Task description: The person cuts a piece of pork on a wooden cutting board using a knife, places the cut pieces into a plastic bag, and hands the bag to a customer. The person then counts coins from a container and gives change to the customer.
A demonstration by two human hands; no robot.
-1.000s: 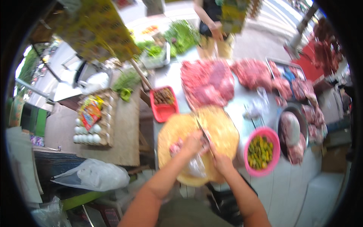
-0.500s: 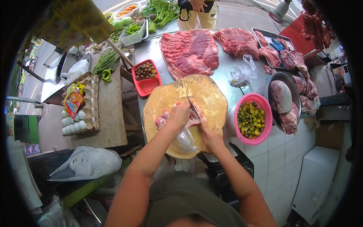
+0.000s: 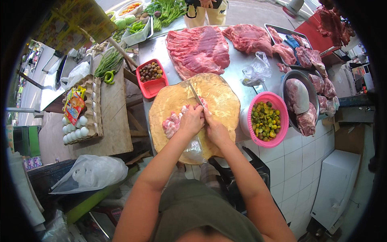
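A round wooden chopping board point(image 3: 225, 101) lies in front of me. My right hand point(image 3: 217, 130) is closed round the handle of a knife point(image 3: 196, 94), whose blade points away and slightly left. Close beside it, my left hand point(image 3: 192, 121) is bent over a strip of raw meat point(image 3: 204, 103) and grips it against the blade. Its fingertips are partly hidden. Cut pieces of meat point(image 3: 172, 123) lie in a small heap left of that hand. A clear plastic bag point(image 3: 194, 149) rests on the near part of the board, under my wrists.
Large meat slabs point(image 3: 197, 50) lie beyond the board. A red tray point(image 3: 153, 86) of brown round fruit stands left; a pink basket point(image 3: 287, 128) of small green citrus and a metal basin point(image 3: 285, 82) of meat stand right. Eggs point(image 3: 84, 132) sit far left. A person point(image 3: 206, 14) stands opposite.
My hands have come closer together, and the right one has moved up with the knife along the meat strip. The whole view has shifted slightly.
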